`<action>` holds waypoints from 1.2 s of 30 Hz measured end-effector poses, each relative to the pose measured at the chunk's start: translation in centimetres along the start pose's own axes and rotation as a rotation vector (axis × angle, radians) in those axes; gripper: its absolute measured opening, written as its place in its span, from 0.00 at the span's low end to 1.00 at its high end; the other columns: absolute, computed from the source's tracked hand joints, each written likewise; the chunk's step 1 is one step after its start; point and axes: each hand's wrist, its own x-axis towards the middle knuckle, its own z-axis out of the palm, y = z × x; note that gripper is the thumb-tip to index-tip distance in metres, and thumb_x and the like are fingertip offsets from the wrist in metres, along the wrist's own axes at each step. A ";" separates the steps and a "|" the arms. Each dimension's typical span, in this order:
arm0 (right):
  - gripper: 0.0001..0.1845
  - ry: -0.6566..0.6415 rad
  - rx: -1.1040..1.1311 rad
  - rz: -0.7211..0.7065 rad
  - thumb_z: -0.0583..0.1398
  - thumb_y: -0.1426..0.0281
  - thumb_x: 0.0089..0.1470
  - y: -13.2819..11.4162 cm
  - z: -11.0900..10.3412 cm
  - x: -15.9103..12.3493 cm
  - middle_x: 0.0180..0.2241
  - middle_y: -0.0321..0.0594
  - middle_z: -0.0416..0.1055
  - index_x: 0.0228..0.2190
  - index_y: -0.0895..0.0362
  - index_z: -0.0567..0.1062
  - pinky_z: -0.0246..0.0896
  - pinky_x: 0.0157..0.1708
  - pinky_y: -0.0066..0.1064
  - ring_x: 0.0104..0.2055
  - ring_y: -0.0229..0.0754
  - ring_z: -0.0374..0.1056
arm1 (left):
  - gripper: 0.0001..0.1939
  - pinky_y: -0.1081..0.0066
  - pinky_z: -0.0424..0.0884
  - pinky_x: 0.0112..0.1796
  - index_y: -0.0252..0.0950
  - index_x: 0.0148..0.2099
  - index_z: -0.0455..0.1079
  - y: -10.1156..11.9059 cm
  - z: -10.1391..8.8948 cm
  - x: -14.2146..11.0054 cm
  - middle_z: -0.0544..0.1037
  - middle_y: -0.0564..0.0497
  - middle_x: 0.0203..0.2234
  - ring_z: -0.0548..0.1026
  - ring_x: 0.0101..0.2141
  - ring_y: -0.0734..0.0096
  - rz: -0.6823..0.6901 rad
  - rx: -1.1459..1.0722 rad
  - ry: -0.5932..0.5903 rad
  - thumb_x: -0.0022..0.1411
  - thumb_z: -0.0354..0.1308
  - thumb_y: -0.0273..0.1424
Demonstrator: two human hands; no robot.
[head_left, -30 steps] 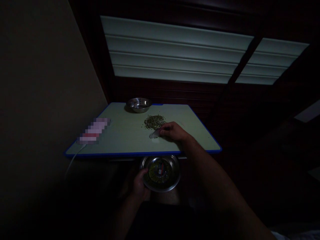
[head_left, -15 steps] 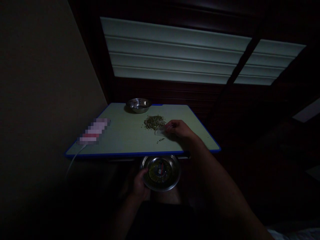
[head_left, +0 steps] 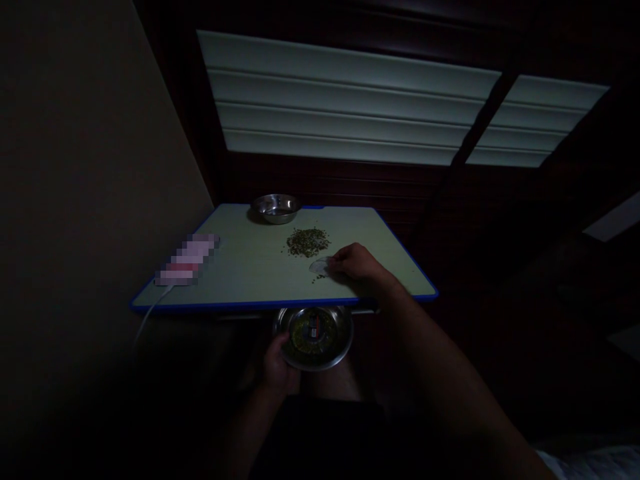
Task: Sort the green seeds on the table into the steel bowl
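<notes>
My right hand (head_left: 357, 262) rests on a pale green table (head_left: 250, 267) with a blue edge, fingers pinched on a small clear lid-like piece (head_left: 320, 267). Just beyond it lies a heap of small greenish grains (head_left: 307, 241), and a few loose grains (head_left: 319, 279) sit near the front of the clear piece. My left hand (head_left: 277, 363) grips the left rim of a round steel plate (head_left: 315, 337), held below the table's front edge. The plate holds greenish grains and something small and dark in its middle.
A steel bowl (head_left: 275, 208) stands at the table's far edge. A blurred pink-white object (head_left: 187, 260) lies at the left with a white cable (head_left: 147, 317) hanging off the edge. A beige wall (head_left: 90, 167) rises on the left; slatted shutters (head_left: 345, 100) are behind.
My right hand drew back from the front of the table toward the grain heap with the clear piece, leaving a few grains behind. The steel plate shifted slightly left and up.
</notes>
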 end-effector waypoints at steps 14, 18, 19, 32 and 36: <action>0.15 -0.245 0.057 -0.134 0.70 0.69 0.41 -1.5 1.2 -1.9 0.26 0.38 0.78 0.35 0.59 0.84 0.58 0.26 0.25 0.25 0.35 0.66 | 0.13 0.57 0.70 0.52 0.39 0.38 0.79 0.0 0.2 -0.2 0.84 0.47 0.34 0.78 0.49 0.51 0.058 -0.018 -0.037 0.49 0.61 0.33; 0.16 -0.289 0.025 -0.174 0.70 0.69 0.43 -1.7 1.3 -2.3 0.32 0.40 0.81 0.37 0.58 0.84 0.64 0.32 0.28 0.30 0.39 0.71 | 0.12 0.57 0.71 0.51 0.39 0.37 0.79 0.1 0.4 -0.4 0.85 0.47 0.34 0.78 0.49 0.51 0.072 -0.023 -0.062 0.47 0.61 0.33; 0.16 -0.295 0.023 -0.184 0.70 0.69 0.43 -1.7 1.3 -2.3 0.33 0.40 0.81 0.38 0.58 0.84 0.65 0.34 0.29 0.31 0.40 0.72 | 0.12 0.57 0.71 0.51 0.39 0.37 0.79 0.1 0.5 -0.5 0.85 0.47 0.34 0.78 0.49 0.51 0.074 -0.026 -0.062 0.47 0.61 0.33; 0.15 -0.403 0.168 -0.198 0.70 0.69 0.40 -1.4 1.3 -2.8 0.28 0.37 0.78 0.34 0.59 0.83 0.63 0.29 0.27 0.27 0.36 0.68 | 0.14 0.57 0.70 0.53 0.37 0.38 0.79 0.0 0.6 -0.5 0.84 0.45 0.37 0.75 0.53 0.48 0.081 -0.039 -0.058 0.47 0.62 0.32; 0.10 -0.362 0.307 -0.239 0.68 0.67 0.41 -1.9 0.4 -1.1 0.24 0.35 0.74 0.27 0.60 0.78 0.59 0.27 0.26 0.25 0.33 0.64 | 0.12 0.56 0.71 0.52 0.36 0.35 0.79 0.0 0.8 -0.7 0.84 0.45 0.33 0.76 0.51 0.47 0.017 -0.020 -0.038 0.47 0.62 0.32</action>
